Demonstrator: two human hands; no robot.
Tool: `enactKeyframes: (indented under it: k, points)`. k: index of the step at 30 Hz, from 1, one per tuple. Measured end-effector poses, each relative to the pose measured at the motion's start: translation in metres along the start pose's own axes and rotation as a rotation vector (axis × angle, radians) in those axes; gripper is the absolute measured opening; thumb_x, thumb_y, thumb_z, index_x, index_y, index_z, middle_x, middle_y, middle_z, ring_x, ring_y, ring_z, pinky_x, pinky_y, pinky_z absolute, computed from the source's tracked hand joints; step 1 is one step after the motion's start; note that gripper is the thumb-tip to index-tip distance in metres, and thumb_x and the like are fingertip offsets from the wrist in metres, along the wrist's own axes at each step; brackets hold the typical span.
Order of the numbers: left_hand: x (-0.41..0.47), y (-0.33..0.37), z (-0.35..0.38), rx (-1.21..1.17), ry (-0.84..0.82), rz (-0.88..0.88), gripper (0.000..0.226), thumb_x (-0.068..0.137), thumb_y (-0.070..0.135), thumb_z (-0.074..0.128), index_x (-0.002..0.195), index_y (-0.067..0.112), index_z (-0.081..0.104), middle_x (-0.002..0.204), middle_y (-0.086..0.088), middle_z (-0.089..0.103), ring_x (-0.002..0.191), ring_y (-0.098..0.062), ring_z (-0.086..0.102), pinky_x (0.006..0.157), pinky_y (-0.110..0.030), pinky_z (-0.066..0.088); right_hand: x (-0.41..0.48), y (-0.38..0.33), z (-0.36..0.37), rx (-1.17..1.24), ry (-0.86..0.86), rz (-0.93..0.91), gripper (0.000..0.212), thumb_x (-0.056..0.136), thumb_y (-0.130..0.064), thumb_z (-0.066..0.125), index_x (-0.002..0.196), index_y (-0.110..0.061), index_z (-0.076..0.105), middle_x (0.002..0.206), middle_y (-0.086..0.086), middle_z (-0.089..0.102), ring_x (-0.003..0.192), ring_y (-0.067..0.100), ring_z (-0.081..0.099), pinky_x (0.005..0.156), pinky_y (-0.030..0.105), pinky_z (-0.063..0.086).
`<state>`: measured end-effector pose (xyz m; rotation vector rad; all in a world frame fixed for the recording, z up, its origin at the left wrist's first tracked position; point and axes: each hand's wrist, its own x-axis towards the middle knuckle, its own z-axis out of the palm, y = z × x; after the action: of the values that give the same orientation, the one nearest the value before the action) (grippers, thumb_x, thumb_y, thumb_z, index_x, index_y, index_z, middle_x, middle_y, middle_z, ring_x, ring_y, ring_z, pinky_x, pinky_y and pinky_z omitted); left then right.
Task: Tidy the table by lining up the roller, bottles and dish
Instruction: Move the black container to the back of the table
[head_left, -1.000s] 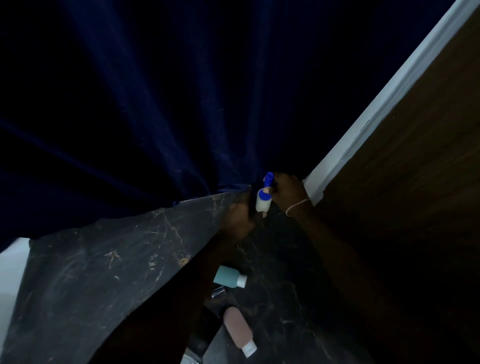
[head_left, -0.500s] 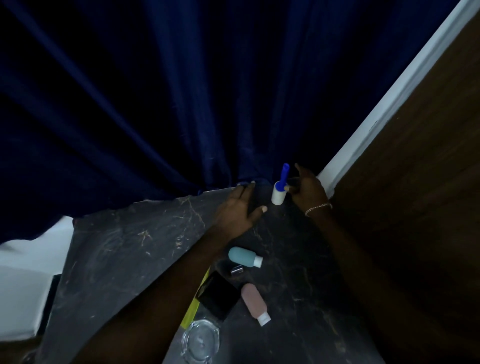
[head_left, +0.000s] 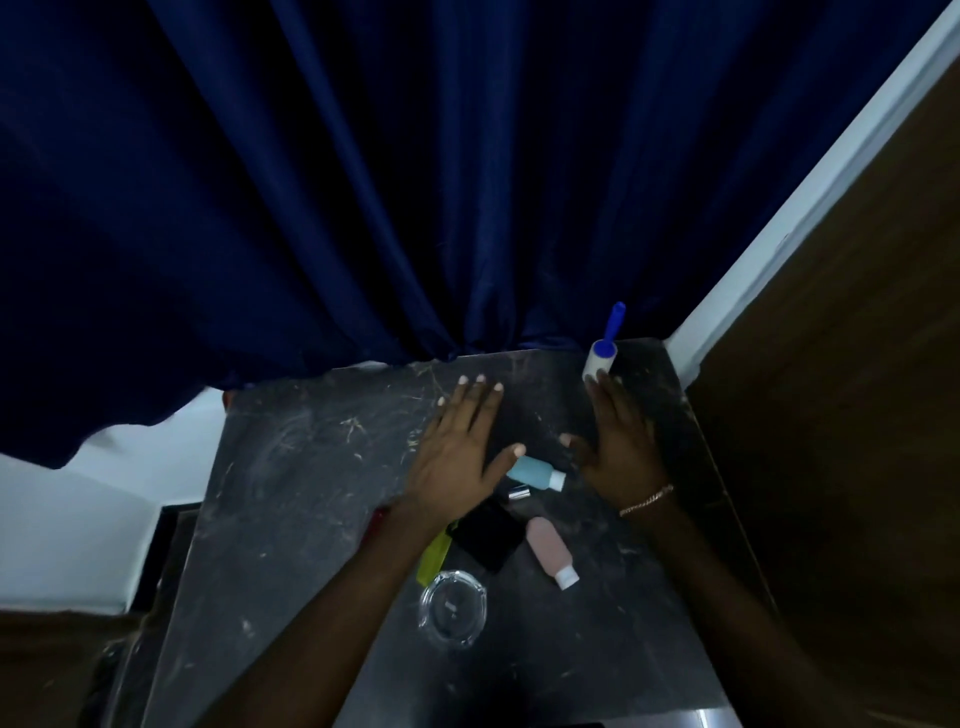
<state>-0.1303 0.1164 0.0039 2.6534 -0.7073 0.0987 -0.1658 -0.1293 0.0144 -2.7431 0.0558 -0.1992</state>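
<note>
Dark marble table (head_left: 311, 519): roller (head_left: 597, 358) upright at 1 o'clock; left hand (head_left: 462, 457) and right hand (head_left: 618, 441) flat, fingers spread, empty; teal bottle (head_left: 532, 472) between them; pink bottle (head_left: 550, 552), glass dish (head_left: 453, 608) toward 6 o'clock.

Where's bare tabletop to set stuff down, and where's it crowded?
Free: left half of the table, between the curtain and left hand; also the near right, past the pink bottle. Crowded: centre, with teal bottle, black case and glass dish.
</note>
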Motion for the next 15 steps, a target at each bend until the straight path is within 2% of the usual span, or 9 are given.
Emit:
enactKeyframes:
  k: [3, 7, 9, 12, 15]
  points:
    - [-0.054, -0.010, 0.005, -0.016, -0.006, -0.086, 0.081, 0.101, 0.072, 0.029, 0.164, 0.025, 0.011, 0.173, -0.002, 0.012, 0.161, -0.021, 0.006, 0.129, -0.047, 0.020, -0.036, -0.026, 0.021, 0.045, -0.038, -0.046, 0.081, 0.089, -0.043, 0.068, 0.155, -0.011, 0.033, 0.162, 0.009, 0.029, 0.149, 0.029, 0.032, 0.113, 0.049, 0.037]
    - [-0.108, -0.013, 0.015, -0.165, -0.041, -0.337, 0.076, 0.099, 0.072, 0.036, 0.160, 0.029, 0.020, 0.165, -0.002, 0.031, 0.150, -0.022, 0.035, 0.117, -0.042, 0.041, -0.077, -0.057, 0.054, 0.124, -0.166, -0.045, 0.079, 0.086, -0.044, 0.068, 0.151, -0.009, 0.039, 0.155, 0.012, 0.041, 0.140, 0.032, 0.045, 0.112, 0.044, 0.043]
    - [-0.124, -0.013, 0.021, -0.302, -0.074, -0.464, 0.072, 0.097, 0.069, 0.043, 0.154, 0.026, 0.034, 0.153, -0.003, 0.046, 0.139, -0.023, 0.048, 0.109, -0.040, 0.049, -0.089, -0.068, 0.069, 0.121, -0.292, 0.008, 0.082, 0.088, -0.050, 0.064, 0.154, -0.012, 0.035, 0.157, 0.010, 0.036, 0.143, 0.029, 0.040, 0.113, 0.042, 0.042]
    - [-0.135, -0.012, 0.028, -0.486, -0.095, -0.583, 0.053, 0.097, 0.061, 0.054, 0.135, 0.025, 0.057, 0.121, -0.002, 0.069, 0.111, -0.022, 0.068, 0.092, -0.036, 0.057, -0.095, -0.081, 0.087, 0.022, -0.395, 0.090, 0.086, 0.087, -0.061, 0.060, 0.154, -0.015, 0.034, 0.156, 0.008, 0.036, 0.144, 0.028, 0.035, 0.112, 0.043, 0.040]
    - [-0.135, -0.008, 0.032, -0.589, -0.115, -0.664, 0.040, 0.097, 0.047, 0.063, 0.125, 0.018, 0.065, 0.107, -0.003, 0.075, 0.100, -0.024, 0.071, 0.083, -0.030, 0.054, -0.093, -0.093, 0.097, -0.030, -0.486, 0.153, 0.092, 0.083, -0.060, 0.063, 0.155, -0.013, 0.029, 0.156, 0.013, 0.036, 0.144, 0.032, 0.034, 0.114, 0.043, 0.038]
